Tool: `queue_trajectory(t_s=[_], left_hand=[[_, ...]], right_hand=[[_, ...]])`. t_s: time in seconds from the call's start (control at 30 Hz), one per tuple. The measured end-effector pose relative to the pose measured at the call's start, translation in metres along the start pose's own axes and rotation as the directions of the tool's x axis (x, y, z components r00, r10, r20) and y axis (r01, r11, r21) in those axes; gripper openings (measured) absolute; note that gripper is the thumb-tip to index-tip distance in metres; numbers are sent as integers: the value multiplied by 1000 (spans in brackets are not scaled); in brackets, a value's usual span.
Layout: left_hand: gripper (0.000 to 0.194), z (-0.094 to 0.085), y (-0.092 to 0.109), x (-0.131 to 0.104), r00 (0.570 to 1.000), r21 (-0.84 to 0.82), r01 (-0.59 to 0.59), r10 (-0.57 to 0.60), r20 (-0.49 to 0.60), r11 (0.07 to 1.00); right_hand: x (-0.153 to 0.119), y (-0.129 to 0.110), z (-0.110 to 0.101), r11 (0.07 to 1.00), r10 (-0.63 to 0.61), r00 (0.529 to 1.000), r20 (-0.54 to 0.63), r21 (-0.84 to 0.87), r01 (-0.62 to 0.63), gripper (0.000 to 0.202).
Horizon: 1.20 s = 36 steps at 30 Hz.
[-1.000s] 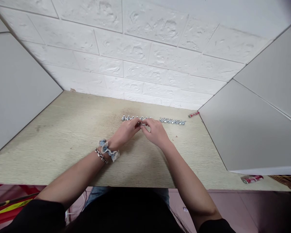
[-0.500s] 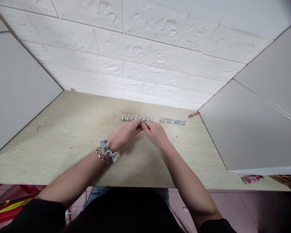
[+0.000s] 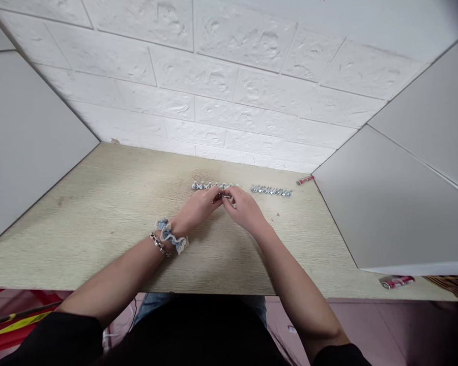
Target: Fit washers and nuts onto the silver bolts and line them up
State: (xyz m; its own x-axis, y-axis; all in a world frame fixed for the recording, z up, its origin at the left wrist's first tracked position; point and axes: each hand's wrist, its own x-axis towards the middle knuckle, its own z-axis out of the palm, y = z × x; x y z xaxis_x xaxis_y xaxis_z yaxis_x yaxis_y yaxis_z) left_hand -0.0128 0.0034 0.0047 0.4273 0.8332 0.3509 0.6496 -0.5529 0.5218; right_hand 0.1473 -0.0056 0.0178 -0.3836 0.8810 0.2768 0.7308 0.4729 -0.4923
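Note:
Over the wooden tabletop, the fingertips of my left hand [image 3: 203,204] and my right hand [image 3: 244,207] meet, both closed in a pinch. Between them shows a small silver bolt [image 3: 225,195], mostly covered by the fingers. Just behind the hands runs a row of silver bolts [image 3: 202,185] standing upright, heads down, its right part partly hidden by my fingers. Off to the right of my right hand is a second row of silver bolts [image 3: 270,190], lying tilted close together. A scrunchie [image 3: 171,237] and a chain bracelet [image 3: 160,245] circle my left wrist.
A red battery [image 3: 305,180] lies by the right panel's back corner, and another red battery [image 3: 397,282] near the table's front right. A white brick-patterned wall [image 3: 213,109] closes the back; white panels [image 3: 416,203] flank the sides. Tiny reddish bits [image 3: 278,214] lie on the table.
My right fingers have shifted slightly and opened a small gap, so more of the silver bolt shows between the hands. The rows of bolts look unmoved.

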Motion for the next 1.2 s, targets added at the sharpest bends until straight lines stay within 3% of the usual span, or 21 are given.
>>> queue_trajectory(t_s=[0.37,0.7,0.97,1.1,1.2], left_hand=[[15,-1,4,-1,1000,-5,-18,18,12,1000],[18,1,3,-3,997,36,-67,68,-29,997],[19,-3,5,0,989,-28,8,-12,-146,1000],[35,1,7,0,996,-53,6,-11,-87,999],[48,2,8,-1,999,-32,22,-23,-45,999]], right_hand=[[0,-3,0,997,77,997,19,-29,-76,17],[0,-3,-1,989,105,994,4,109,-104,16],[2,-2,1,974,92,979,-182,220,-51,17],[3,10,-5,988,93,969,-227,142,-62,16],[5,24,-13,989,121,960,-253,-53,-138,15]])
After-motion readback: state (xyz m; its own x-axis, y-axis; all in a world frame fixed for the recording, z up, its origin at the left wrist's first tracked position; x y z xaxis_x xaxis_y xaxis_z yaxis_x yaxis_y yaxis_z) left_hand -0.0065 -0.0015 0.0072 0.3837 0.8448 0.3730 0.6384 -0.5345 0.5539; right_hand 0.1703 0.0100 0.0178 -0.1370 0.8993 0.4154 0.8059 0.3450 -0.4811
